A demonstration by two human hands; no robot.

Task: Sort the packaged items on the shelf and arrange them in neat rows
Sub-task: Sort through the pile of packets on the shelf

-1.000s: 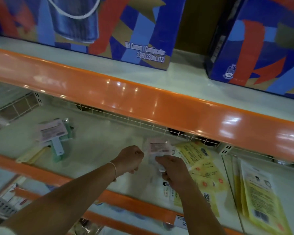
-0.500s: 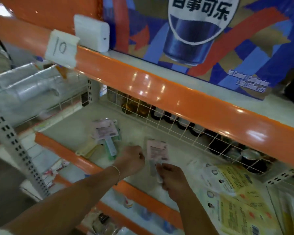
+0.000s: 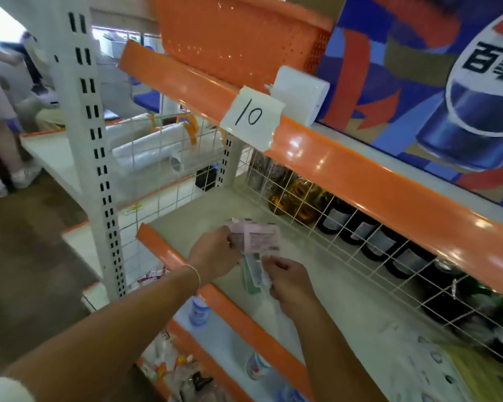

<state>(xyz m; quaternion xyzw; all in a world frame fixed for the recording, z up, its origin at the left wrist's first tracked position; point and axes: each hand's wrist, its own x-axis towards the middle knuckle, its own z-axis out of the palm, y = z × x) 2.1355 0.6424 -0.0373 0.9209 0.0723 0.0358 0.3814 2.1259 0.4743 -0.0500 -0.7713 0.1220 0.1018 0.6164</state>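
Observation:
A small clear packet with a pink card label (image 3: 262,238) and a green handle sits at the left end of the pale shelf (image 3: 325,288). My right hand (image 3: 288,281) pinches its lower end. My left hand (image 3: 215,255) grips a second pink-labelled packet (image 3: 235,234) just left of it, the two packets overlapping. Yellow printed packets (image 3: 474,369) lie at the far right of the same shelf, blurred.
An orange shelf lip (image 3: 215,291) runs in front of my wrists. A white wire grid (image 3: 360,236) backs the shelf, dark bottles behind it. A paper tag marked 10 (image 3: 251,117) hangs on the upper orange rail. Bottles stand on the shelf below. A person stands far left.
My view swung left and both hands travelled left along the shelf. The packet in my right hand now lies against the packets at the left end, which my left hand has taken hold of.

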